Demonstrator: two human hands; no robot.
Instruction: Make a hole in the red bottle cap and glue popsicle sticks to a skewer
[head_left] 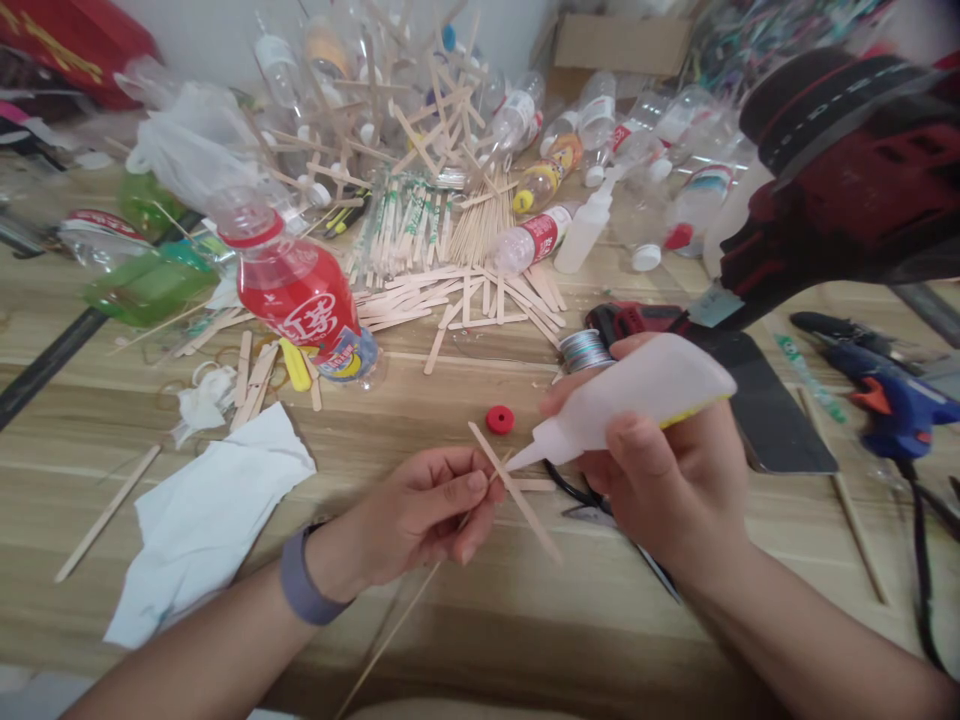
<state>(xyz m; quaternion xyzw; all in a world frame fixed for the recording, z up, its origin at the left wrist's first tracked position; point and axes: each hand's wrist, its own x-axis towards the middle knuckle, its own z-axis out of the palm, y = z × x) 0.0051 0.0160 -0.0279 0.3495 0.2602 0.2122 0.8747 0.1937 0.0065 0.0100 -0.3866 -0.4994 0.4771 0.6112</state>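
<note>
In the head view, my left hand (409,510) pinches a thin bamboo skewer (394,635), whose long end slants down toward the table's front edge. At the fingertips a wooden craft stick (534,515) crosses the skewer's upper end. My fingers hide part of where they meet. My right hand (686,480) is wrapped around a white squeeze glue bottle (652,390), tilted so that its narrow nozzle points left and touches or nearly touches the craft stick. Just beyond the stick, a small red disc with a centre hole (500,419) lies on the table.
A red-labelled drink bottle (304,295) stands at left, behind a white paper sheet (225,520). Loose craft sticks (420,300) and several plastic bottles fill the back. A red-and-black power tool (847,160) looms at right, near a blue glue gun (900,400) and wire spool (586,350).
</note>
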